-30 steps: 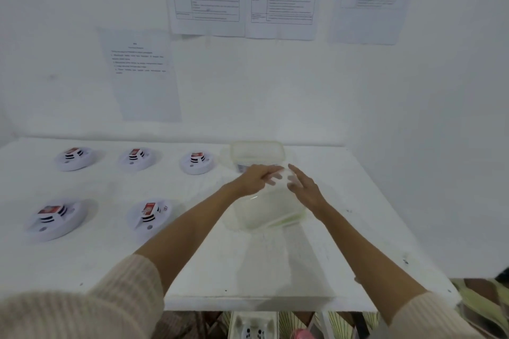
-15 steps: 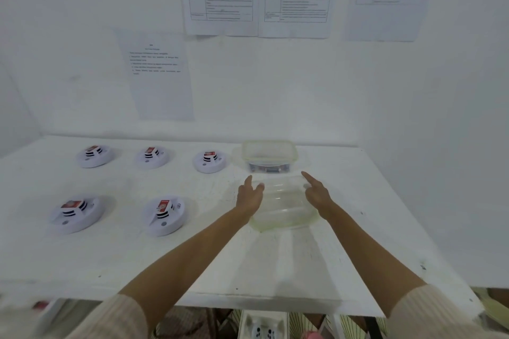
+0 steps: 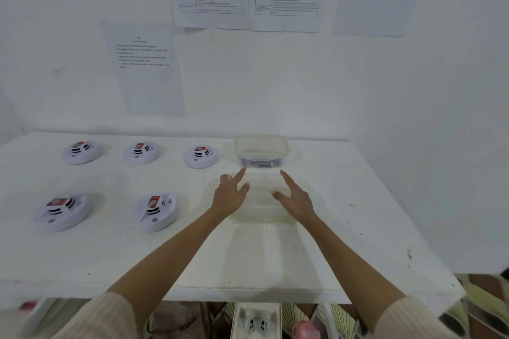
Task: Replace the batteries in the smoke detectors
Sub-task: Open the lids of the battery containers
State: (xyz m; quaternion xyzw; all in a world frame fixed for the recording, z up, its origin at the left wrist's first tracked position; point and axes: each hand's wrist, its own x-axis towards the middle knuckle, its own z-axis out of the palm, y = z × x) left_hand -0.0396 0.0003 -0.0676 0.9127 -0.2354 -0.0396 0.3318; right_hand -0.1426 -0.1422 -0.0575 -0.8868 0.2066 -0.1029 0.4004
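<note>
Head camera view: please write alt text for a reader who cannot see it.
A person's left hand and right hand, both open, flank a clear lid lying on a white table, in front of an open clear box. Five smoke detectors sit to the left in two rows.

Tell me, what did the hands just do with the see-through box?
The left hand and right hand, which met over the near container, slid apart to its sides, holding nothing. The smoke detectors and far container stayed put.
</note>
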